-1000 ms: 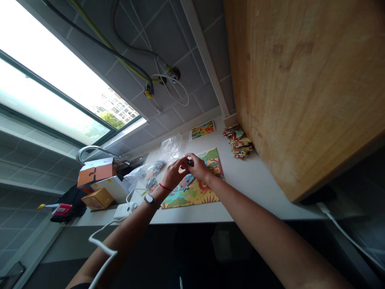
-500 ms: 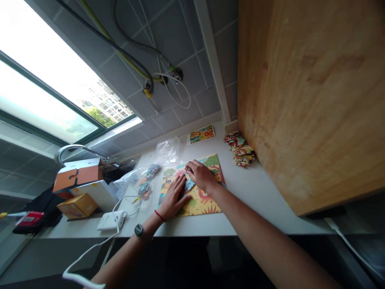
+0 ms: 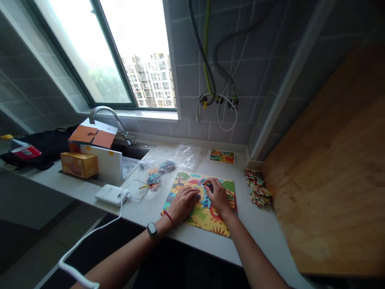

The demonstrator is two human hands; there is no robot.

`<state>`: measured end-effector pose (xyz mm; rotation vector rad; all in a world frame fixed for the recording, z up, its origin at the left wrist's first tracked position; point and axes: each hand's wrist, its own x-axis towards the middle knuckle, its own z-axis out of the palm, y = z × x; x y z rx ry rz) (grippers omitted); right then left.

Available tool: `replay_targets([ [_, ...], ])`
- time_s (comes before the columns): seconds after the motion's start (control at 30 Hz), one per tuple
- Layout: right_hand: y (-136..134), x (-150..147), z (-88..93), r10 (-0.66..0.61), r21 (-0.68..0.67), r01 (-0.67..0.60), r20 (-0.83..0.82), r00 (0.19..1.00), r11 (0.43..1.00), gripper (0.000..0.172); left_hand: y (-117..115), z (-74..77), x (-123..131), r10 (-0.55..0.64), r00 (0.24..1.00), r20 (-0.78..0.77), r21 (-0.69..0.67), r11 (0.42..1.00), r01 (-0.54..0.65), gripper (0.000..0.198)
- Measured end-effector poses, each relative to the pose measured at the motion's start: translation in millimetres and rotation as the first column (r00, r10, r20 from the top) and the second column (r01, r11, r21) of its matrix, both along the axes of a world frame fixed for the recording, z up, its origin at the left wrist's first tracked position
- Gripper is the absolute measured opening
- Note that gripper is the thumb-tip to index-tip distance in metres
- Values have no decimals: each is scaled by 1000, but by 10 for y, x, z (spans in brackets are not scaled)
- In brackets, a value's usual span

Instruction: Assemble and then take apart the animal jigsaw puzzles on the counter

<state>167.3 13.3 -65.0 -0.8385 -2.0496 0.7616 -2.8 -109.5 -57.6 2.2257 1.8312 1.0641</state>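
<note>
A white table [image 3: 255, 228] runs below a window [image 3: 111, 56], a wooden board [image 3: 337, 168] standing at its right end. On the table lies a colorful jigsaw puzzle [image 3: 198, 216], with a clear bag of pieces [image 3: 154, 178] just to its left and a heap of pieces [image 3: 257, 188] to its right. Of the 2 hands over it, the left hand [image 3: 183, 204] lies palm down on the puzzle (whether it grips anything cannot be told), while the right hand [image 3: 219, 196] is pinched narrow near the upper middle. Beyond lies a picture card [image 3: 221, 157]. Smallest, a puzzle piece [image 3: 207, 183] sits in the right hand's grasp.
</note>
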Motion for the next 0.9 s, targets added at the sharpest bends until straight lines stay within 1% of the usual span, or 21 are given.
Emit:
replay_targets([
  [0.07, 24, 2, -14, -36, -22, 35, -23, 999, 999, 17, 2, -22, 5, 14, 1000, 14, 13, 1000, -14, 23],
  [0.13, 61, 4, -31, -93, -57, 90, -51, 994, 994, 24, 0, -44, 9, 30, 1000, -4, 0, 1000, -30, 23],
  [0.2, 100, 7, -46, -146, -93, 140, -69, 987, 986, 34, -9, -59, 12, 20, 998, -58, -24, 999, -21, 32],
  [0.3, 138, 7, -54, -194, -109, 188, -49, 980, 976, 45, -27, -71, 5, -57, 986, -153, -58, 997, 49, 49],
  [0.37, 148, 4, -52, -215, -109, 211, -25, 976, 971, 48, -32, -74, -10, -123, 975, -183, -83, 990, 110, 52],
  [0.47, 156, -2, -52, -244, -106, 242, -4, 970, 964, 50, -25, -76, -37, -209, 963, -171, -100, 976, 195, 49],
  [0.57, 176, -10, -67, -276, -97, 276, 17, 961, 956, 51, -6, -84, -50, -250, 958, -137, -82, 967, 241, 46],
  [0.67, 216, -17, -86, -306, -90, 306, 22, 952, 948, 52, 18, -119, -36, -245, 962, -118, -35, 970, 242, 39],
  [0.8, 286, -31, -55, -343, -144, 338, -12, 939, 930, 59, 55, -193, 20, -213, 971, -108, -22, 977, 212, 21],
  [0.9, 269, -34, 5, -349, -166, 343, -10, 937, 925, 64, 82, -232, 50, -193, 976, -97, -24, 981, 192, 21],
])
